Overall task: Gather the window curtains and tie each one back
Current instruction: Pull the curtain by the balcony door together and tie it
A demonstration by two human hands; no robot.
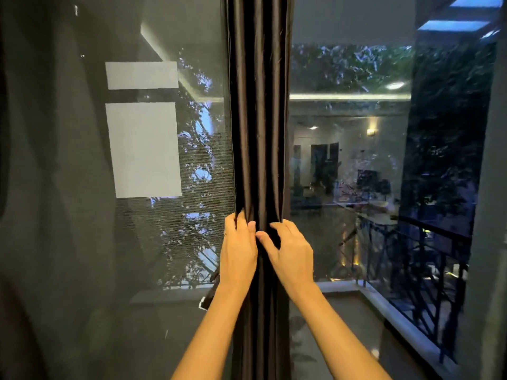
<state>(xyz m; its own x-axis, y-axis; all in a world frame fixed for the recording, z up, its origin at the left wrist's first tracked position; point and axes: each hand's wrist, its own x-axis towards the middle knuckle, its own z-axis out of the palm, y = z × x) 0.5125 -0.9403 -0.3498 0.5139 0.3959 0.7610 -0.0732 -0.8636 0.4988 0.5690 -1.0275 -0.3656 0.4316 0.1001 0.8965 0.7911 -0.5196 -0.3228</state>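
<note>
Two bare hands close on one dark brown curtain (259,119), gathered into a single narrow column of folds that hangs straight down the middle of a tall window. The left hand (237,248) wraps the bundle's left side, its fingers curled round the cloth. The right hand (290,250) takes the right side, with its fingers hooked into the folds and its thumb pressed across the front. The two hands sit at the same height, almost touching each other.

One dark strap (212,290) hangs just behind the left wrist, with a pale tag at its lower end. It cannot be told whether the strap is fixed to anything.

One grey sheer curtain (68,187) covers the glass to the left of the bundle, from the bundle's edge out to the frame's left side. To the right of the bundle, one pane of bare glass (343,160) stands uncovered and reflects a lit room and ceiling lights.

Beyond the glass lie a balcony floor (343,319) and one black metal railing (417,259), with dark foliage behind and patches of blue dusk sky at the upper right.
</note>
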